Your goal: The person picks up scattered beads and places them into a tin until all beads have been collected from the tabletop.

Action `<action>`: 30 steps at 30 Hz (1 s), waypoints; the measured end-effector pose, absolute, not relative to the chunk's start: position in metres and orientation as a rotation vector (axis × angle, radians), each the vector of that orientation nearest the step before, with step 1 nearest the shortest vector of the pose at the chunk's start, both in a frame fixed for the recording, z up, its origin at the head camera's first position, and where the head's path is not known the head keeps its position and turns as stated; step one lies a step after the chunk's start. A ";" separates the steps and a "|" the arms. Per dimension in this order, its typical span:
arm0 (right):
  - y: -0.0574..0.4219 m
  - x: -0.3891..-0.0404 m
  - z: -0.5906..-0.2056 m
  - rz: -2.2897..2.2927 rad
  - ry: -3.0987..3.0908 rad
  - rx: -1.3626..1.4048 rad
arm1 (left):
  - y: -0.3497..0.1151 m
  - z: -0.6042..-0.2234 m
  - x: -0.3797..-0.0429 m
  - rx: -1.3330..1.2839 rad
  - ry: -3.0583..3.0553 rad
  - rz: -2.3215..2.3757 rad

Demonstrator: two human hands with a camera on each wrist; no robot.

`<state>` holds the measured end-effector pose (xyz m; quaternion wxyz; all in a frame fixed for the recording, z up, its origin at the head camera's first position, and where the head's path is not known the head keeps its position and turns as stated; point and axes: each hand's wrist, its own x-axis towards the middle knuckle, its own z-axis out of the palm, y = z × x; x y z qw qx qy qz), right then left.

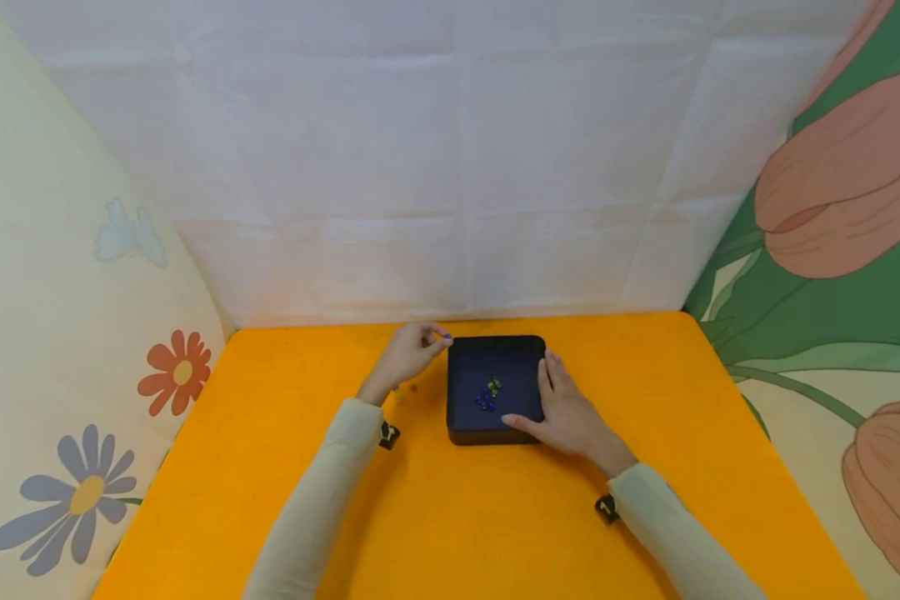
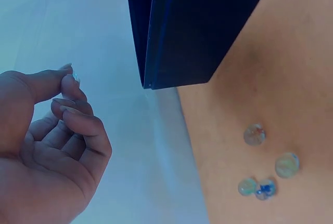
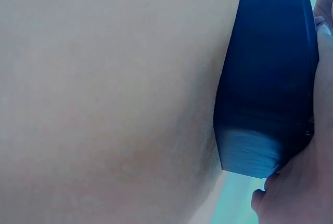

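Where right hand [image 1: 567, 418] rests, black tray [image 1: 487, 437], blue, green marbles [image 1: 492, 390] inside

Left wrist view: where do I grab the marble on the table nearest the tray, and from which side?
Probably pinch that marble across its middle, coming from above: it is round and sits apart from the other three marbles, leaving room on opposite sides.

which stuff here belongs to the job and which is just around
Likely the job:
black tray, right grip resting on it
blue and green marbles inside it
what looks like a marble, pinched by the left grip
loose marbles outside it

Just around:
orange tabletop
white backdrop
flower-print hangings
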<state>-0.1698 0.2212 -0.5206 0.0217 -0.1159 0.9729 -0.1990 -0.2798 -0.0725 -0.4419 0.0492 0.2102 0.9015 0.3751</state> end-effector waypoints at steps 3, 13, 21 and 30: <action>0.222 -0.170 -0.520 -0.612 3.011 -0.354 | -0.068 -0.442 -0.283 0.647 2.726 1.142; 0.223 -0.170 -0.521 -0.620 3.013 -0.353 | -0.046 -0.442 -0.294 0.699 2.724 1.088; 0.221 -0.170 -0.520 -0.626 3.013 -0.358 | -0.028 -0.437 -0.297 0.664 2.678 1.102; 0.221 -0.169 -0.519 -0.636 3.014 -0.365 | -0.013 -0.436 -0.300 0.660 2.685 1.098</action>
